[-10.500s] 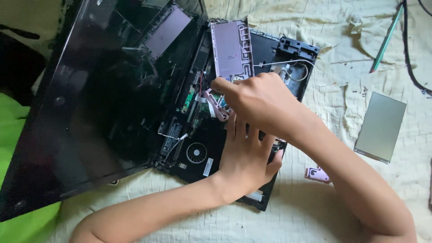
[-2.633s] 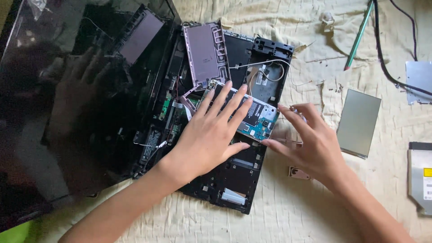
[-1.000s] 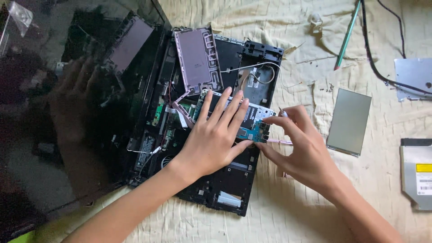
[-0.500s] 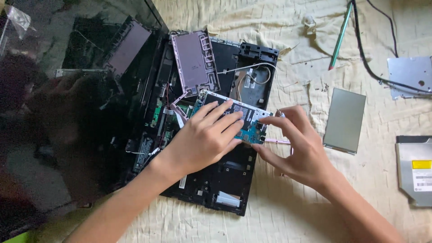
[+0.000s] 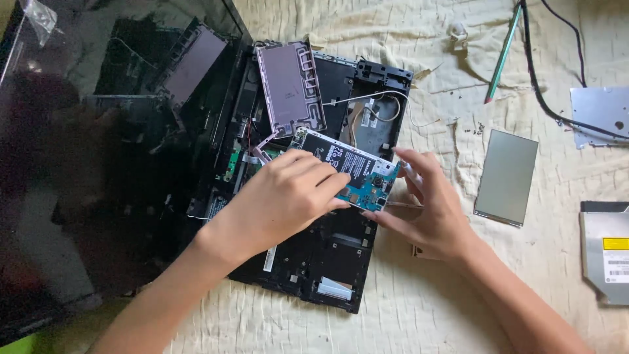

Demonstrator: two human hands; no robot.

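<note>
The left hand [image 5: 288, 196] lies palm down with its fingers curled over a small opened device [image 5: 350, 172] — a phone-sized unit with a black battery and a teal circuit board showing — and presses on its near half. The right hand [image 5: 429, 210] meets the same device from the other side: its fingertips [image 5: 405, 172] touch the board end, fingers loosely spread rather than closed around anything; whether it pinches a small tool there is too fine to tell.

The device rests on top of a dismantled black laptop base [image 5: 327, 262], directly under both hands. Just beyond the left hand's fingertips a grey metal drive caddy [image 5: 288, 88] sits tilted in the base, with loose white cables [image 5: 377, 108] beside it. To the outer side of the left forearm, the laptop's dark glossy screen [image 5: 111, 164] lies folded open flat.

Past the right hand, well apart, a grey rectangular panel [image 5: 506, 177] lies on the cream cloth [image 5: 426, 308]; farther out sit an optical drive [image 5: 606, 252] and a silver metal plate [image 5: 599, 115]. Beyond these, away from the person, a green pencil [image 5: 502, 56] and a black cable [image 5: 544, 92] lie on the cloth.
</note>
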